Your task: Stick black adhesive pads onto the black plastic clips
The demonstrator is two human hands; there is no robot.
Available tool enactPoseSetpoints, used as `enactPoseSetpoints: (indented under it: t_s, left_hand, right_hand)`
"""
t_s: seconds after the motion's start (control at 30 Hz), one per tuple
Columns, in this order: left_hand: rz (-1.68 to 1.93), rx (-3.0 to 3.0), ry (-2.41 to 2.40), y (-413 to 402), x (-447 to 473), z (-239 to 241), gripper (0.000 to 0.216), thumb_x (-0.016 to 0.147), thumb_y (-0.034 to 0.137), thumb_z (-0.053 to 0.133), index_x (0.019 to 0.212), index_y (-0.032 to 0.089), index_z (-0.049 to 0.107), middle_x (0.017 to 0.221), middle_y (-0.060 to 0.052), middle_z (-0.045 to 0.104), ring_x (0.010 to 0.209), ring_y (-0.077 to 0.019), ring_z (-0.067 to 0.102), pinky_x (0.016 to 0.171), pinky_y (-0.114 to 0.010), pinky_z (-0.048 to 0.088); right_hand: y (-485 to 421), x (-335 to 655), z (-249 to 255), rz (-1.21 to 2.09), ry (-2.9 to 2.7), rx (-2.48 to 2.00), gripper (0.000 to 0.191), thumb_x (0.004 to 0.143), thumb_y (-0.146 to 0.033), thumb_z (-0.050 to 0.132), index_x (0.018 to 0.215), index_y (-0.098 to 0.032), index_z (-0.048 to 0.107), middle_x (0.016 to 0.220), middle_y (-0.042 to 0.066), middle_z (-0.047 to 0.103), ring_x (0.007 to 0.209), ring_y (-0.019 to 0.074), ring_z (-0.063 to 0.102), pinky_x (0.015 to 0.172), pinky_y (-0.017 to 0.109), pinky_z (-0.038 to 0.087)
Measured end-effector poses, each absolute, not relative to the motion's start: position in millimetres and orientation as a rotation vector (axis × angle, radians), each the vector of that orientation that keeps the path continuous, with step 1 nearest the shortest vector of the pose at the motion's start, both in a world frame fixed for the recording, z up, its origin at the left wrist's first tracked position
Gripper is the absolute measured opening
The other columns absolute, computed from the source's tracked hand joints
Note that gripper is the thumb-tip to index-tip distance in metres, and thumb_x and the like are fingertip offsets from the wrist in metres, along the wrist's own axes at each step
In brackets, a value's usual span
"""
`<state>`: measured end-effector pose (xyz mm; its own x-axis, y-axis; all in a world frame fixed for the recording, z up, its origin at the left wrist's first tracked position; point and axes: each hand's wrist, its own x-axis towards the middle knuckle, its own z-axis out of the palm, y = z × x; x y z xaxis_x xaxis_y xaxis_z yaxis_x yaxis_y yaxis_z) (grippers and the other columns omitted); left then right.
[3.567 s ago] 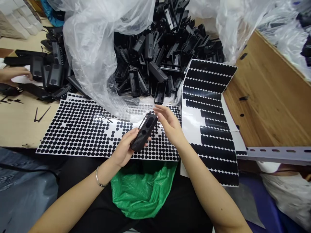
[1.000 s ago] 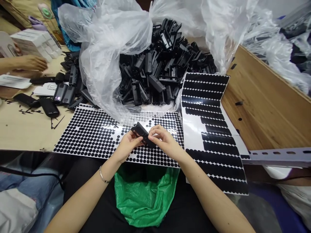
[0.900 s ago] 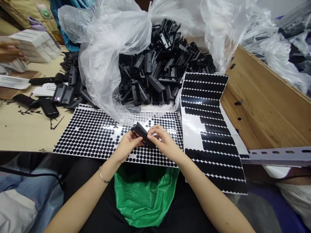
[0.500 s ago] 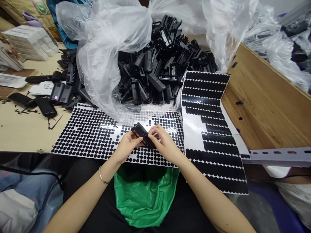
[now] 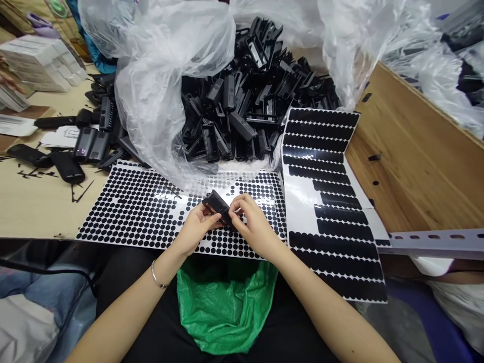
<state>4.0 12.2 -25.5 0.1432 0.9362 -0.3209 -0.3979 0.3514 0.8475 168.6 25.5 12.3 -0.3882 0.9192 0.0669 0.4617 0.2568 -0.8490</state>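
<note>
A small black plastic housing [image 5: 218, 205] is held between both my hands, low over a white sheet of round black dot stickers [image 5: 136, 206]. My left hand [image 5: 195, 229] grips its near left side. My right hand [image 5: 251, 222] pinches its right end with the fingertips. A second sheet with long black oblong stickers [image 5: 328, 201] lies just right of my right hand. Behind the hands, an open clear plastic bag [image 5: 166, 85] spills a big heap of the same black housings [image 5: 249, 101].
More black parts [image 5: 86, 146] and thin black scraps lie at the left of the table. White boxes [image 5: 38, 63] stand far left, where another person's hand [image 5: 7, 80] shows. A wooden panel [image 5: 412, 151] rises at the right. A green bag [image 5: 223, 302] lies on my lap.
3.6 s ago my left hand held the housing up alone, my right hand open beside it. Since 1 s ago both hands hold it; only the view shifted slightly.
</note>
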Motion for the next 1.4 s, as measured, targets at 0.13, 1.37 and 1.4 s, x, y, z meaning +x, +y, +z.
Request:
enactPoseSetpoints:
  t_s: [0.13, 1.37, 1.4]
  left_hand:
    - [1.06, 0.697, 0.982, 12, 3, -28, 0.034, 0.07, 0.032, 0.08, 0.094, 0.017, 0.062, 0.094, -0.003, 0.067, 0.089, -0.0182, 0.066, 0.081, -0.035, 0.058]
    - [0.999, 0.739, 0.968, 8, 2, -24, 0.048, 0.073, 0.038, 0.077, 0.114, 0.02, 0.057, 0.111, -0.008, 0.071, 0.106, -0.0251, 0.067, 0.088, -0.039, 0.058]
    - [0.999, 0.743, 0.96, 8, 2, -25, 0.048, 0.074, 0.038, 0.076, 0.114, 0.02, 0.057, 0.111, -0.008, 0.071, 0.106, -0.025, 0.067, 0.088, -0.039, 0.058]
  right_hand:
    - [26, 168, 11, 1.001, -1.953, -1.236, 0.011, 0.09, -0.014, 0.049, 0.083, -0.022, 0.052, 0.096, 0.005, 0.051, 0.09, 0.0191, 0.053, 0.081, 0.036, 0.048]
    - [96, 336, 28, 0.356, -1.611, -2.003, 0.03, 0.075, -0.02, 0.068, 0.104, -0.017, 0.076, 0.104, 0.011, 0.06, 0.085, 0.0239, 0.063, 0.091, 0.051, 0.053]
    - [95, 344, 26, 0.384, -1.616, -2.0, 0.028, 0.073, -0.019, 0.07, 0.1, -0.017, 0.077, 0.102, 0.01, 0.061, 0.081, 0.0221, 0.063, 0.088, 0.048, 0.054]
